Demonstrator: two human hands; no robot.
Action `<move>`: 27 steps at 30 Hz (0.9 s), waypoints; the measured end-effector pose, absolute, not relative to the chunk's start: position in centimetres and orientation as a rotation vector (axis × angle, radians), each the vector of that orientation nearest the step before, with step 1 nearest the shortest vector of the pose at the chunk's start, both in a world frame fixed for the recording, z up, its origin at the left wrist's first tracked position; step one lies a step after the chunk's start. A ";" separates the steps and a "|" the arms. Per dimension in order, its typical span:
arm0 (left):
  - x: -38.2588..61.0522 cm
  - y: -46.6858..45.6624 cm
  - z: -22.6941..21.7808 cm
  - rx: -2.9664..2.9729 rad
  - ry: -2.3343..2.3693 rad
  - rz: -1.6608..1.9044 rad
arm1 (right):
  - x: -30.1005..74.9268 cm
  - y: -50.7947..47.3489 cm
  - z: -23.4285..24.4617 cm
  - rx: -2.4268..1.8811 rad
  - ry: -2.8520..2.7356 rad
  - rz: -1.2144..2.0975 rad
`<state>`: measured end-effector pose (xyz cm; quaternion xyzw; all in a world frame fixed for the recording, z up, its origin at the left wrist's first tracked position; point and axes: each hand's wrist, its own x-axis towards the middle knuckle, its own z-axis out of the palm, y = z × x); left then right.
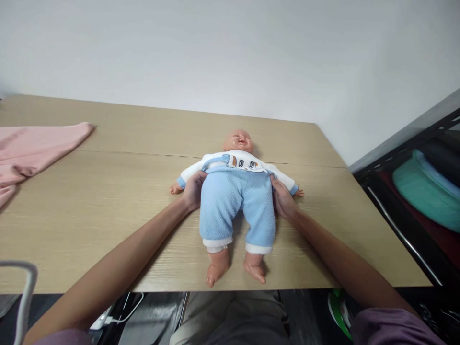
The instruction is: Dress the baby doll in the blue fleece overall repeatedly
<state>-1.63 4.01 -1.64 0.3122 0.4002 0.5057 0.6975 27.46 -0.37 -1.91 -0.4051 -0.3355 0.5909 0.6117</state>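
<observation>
A baby doll (pixel 240 140) lies on its back on the wooden table (pixel 108 191), head toward the wall, bare feet near the front edge. It wears a white top with blue cuffs and fluffy light-blue trousers (pixel 235 206). My left hand (pixel 194 189) is closed on the trousers' waistband at the doll's left-of-frame side. On the opposite side my right hand (pixel 282 197) pinches the same waistband. Both hands sit at the doll's waist, just below its outstretched arms.
A pink garment (pixel 32 151) lies at the table's far left. To the right stands a dark metal shelf (pixel 413 191) holding a teal cushion-like item (pixel 427 191). A white curved bar (pixel 25 292) shows at the lower left, cables below the table's edge.
</observation>
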 end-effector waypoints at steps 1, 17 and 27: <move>-1.7 4.0 -1.6 0.700 0.885 1.133 | 27.5 -0.3 -1.9 -0.933 -0.777 1.365; -3.2 4.8 -1.4 1.204 0.746 1.172 | 28.8 -0.3 -1.9 -0.961 -1.091 1.114; -1.7 4.6 -1.3 1.118 0.832 1.334 | 29.2 2.5 -1.1 -1.106 -1.344 1.018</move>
